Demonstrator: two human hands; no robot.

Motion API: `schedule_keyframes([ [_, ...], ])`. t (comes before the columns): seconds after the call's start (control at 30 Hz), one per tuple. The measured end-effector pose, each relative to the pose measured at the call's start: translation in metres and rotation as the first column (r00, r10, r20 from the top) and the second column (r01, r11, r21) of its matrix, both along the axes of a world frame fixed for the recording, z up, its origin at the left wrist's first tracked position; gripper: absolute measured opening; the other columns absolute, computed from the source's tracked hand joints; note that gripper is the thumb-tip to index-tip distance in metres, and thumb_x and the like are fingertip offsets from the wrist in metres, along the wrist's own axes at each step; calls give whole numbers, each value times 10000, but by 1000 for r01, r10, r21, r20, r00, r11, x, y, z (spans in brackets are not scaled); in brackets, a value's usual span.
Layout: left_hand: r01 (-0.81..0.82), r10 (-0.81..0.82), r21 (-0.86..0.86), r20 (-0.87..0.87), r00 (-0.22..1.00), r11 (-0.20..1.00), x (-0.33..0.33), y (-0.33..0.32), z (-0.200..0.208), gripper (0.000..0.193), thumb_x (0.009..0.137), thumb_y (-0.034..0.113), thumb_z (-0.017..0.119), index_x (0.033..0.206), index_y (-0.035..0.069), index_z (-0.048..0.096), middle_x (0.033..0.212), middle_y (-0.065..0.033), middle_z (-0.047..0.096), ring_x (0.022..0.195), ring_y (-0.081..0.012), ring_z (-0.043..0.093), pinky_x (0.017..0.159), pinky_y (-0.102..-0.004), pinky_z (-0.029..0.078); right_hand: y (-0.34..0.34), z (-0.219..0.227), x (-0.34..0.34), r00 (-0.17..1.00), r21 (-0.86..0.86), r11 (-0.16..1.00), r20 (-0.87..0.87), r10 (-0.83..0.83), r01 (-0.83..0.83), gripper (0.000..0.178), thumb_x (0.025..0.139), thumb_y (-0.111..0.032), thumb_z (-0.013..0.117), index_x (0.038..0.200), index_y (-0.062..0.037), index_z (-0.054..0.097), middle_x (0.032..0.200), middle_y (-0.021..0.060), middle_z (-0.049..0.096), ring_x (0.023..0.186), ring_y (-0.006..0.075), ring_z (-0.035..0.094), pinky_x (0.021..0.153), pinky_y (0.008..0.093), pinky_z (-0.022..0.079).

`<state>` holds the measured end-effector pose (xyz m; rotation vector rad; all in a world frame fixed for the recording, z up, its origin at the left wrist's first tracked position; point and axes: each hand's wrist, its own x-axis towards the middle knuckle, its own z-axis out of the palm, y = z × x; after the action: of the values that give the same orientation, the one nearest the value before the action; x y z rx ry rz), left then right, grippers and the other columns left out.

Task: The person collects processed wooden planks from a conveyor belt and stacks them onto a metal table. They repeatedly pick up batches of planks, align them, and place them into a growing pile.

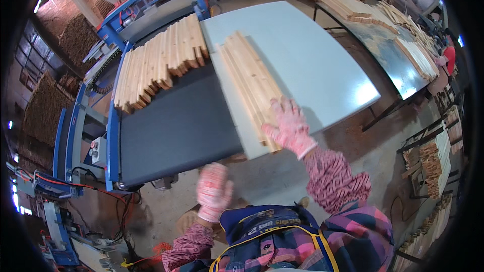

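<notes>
My right hand (289,126), in a pink-and-white work glove, lies flat on the near end of a stack of long pale wooden slats (250,81). The stack rests on a light grey table (312,65), close to its left edge. My left hand (214,190), gloved the same way, hangs in the air below the table's near edge, fingers apart, holding nothing. A row of several more wooden slats (159,63) lies side by side across the dark conveyor belt (176,126) to the left of the table.
The belt belongs to a blue-framed machine (113,121) with cables on the floor at lower left. A second table (388,45) at right carries slat piles. A person in red (447,56) stands at far right. Racks of stacked wood (436,158) line the right side.
</notes>
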<state>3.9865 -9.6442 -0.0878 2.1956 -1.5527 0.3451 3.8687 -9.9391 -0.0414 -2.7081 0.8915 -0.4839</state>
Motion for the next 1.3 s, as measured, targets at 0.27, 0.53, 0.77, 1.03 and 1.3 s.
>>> schedule_keyframes([
  [0.27, 499, -358, 285, -426, 831, 818, -266, -235, -44, 299, 821, 332, 645, 1010, 104, 682, 1017, -118, 691, 958, -317, 650, 801, -439, 544, -16, -96, -292, 895, 322, 940, 379, -235, 111, 449, 898, -251, 656, 1302, -65, 597, 1285, 177, 593, 1177, 353, 561, 1008, 420, 454],
  [0.53, 684, -528, 615, -459, 715, 392, -451, -451, -103, 391, 885, 432, 541, 1012, 101, 706, 1005, -158, 702, 967, -373, 658, 836, -457, 533, -149, -238, -456, 374, 909, 309, 193, -907, 281, 293, 977, -213, 590, 1210, -55, 674, 1150, 110, 699, 1041, 168, 629, 936, 299, 487],
  [0.77, 874, -580, 473, -683, 443, 110, -542, -580, -194, 439, 940, 487, 492, 1059, 109, 682, 1005, -187, 691, 940, -380, 657, 780, -486, 519, -259, -283, -566, 419, 818, 168, -95, -903, 549, 454, 930, -437, 516, 1231, -129, 660, 1220, 106, 670, 1112, 308, 633, 972, 360, 468],
  [1.03, 798, -632, 588, -671, 389, -132, -635, -760, -176, 475, 952, 436, 461, 1348, 192, 554, 1218, -177, 644, 1127, -373, 603, 962, -480, 475, -315, -323, -785, 236, 660, 162, -24, -972, 734, 282, 886, -344, 570, 807, -92, 667, 669, -5, 601, 590, 117, 560, 527, 302, 419],
  [1.3, 872, -621, 405, -767, 161, -275, -789, -920, -201, 398, 931, 402, 527, 1235, 159, 613, 1080, -173, 678, 1004, -365, 644, 838, -454, 522, -332, -355, -970, -1, 678, -543, -624, -781, 496, 265, 888, -271, 557, 784, -79, 707, 668, 58, 649, 554, 197, 602, 518, 377, 466],
])
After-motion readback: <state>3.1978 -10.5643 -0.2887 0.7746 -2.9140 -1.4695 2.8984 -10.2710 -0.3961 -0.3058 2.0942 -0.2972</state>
